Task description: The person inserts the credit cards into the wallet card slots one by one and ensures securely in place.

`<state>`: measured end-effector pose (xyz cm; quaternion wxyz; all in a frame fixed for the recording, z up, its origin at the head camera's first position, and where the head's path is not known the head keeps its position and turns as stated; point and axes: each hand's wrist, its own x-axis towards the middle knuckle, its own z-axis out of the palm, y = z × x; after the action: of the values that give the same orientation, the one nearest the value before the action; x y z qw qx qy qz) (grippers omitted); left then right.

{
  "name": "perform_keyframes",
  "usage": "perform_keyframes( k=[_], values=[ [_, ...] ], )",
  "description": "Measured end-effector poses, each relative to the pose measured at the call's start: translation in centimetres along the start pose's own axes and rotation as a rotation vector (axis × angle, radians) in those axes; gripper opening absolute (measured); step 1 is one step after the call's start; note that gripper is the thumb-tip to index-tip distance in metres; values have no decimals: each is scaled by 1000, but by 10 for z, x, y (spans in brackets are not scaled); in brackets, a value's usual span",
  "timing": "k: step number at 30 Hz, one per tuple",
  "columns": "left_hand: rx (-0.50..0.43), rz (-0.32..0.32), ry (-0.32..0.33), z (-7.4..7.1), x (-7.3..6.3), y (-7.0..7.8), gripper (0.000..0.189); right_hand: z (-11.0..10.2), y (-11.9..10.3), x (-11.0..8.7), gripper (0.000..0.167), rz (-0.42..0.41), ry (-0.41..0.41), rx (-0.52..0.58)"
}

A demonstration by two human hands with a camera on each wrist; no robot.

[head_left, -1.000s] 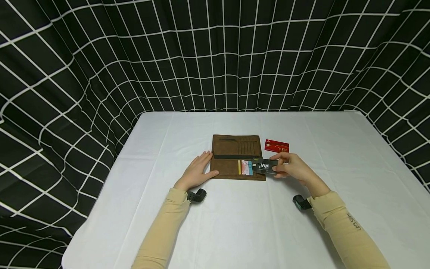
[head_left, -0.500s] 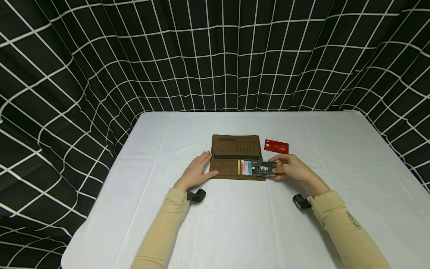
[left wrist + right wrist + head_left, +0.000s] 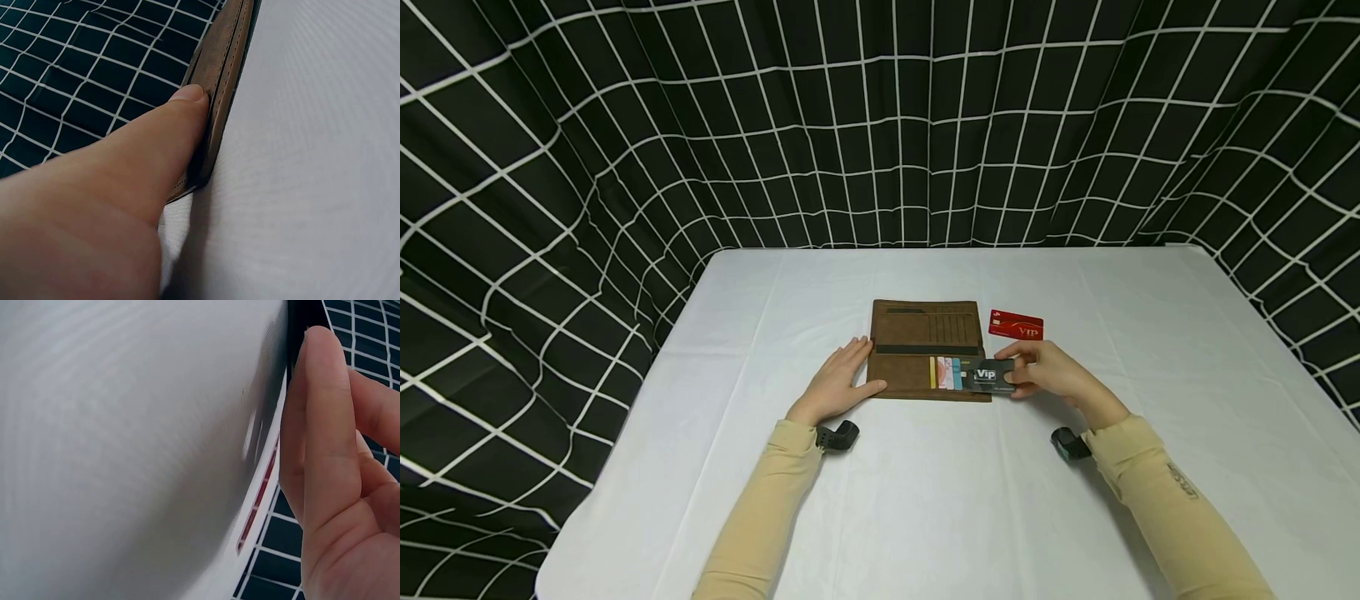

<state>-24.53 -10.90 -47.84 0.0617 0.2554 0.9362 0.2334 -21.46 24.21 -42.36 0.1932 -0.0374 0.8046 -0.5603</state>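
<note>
An open brown wallet (image 3: 898, 377) lies flat on the table in the head view. My left hand (image 3: 833, 387) rests at its left edge, fingers straight; in the left wrist view the thumb (image 3: 187, 103) presses on the wallet's edge. My right hand (image 3: 1051, 375) pinches a black VIP card (image 3: 987, 377) between thumb and fingers. This card's left part lies at the wallet's lower right, beside several colored cards (image 3: 946, 373) in the slots; its right end sticks out past the wallet. In the right wrist view the fingers hide most of the card.
A red VIP card (image 3: 1017, 325) lies on the white-covered table (image 3: 925, 500), right of the wallet's upper half and just beyond my right hand. Black curtains with a white grid (image 3: 928, 125) hang behind the table and at both sides.
The black card, tilted a second ago, has straightened level with the slots and slid slightly left. My right hand moved with it. The left hand and wallet stay in place.
</note>
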Motion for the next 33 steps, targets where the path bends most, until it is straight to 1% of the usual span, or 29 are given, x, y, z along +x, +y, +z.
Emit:
perform_keyframes(
  k=[6,13,22,29,33],
  values=[
    [-4,6,5,0,0,-1,81,3,-1,3,42,-11,-12,3],
    [-17,0,2,-1,-1,0,80,6,-3,5,40,4,-5,-3],
    [-17,10,8,-1,-2,1,80,14,-4,10,41,1,1,-3],
    [-17,14,8,-2,-2,3,80,17,-3,11,39,5,22,-15],
    [-21,8,5,-2,-2,3,80,16,-3,11,41,22,34,7]
  ],
)
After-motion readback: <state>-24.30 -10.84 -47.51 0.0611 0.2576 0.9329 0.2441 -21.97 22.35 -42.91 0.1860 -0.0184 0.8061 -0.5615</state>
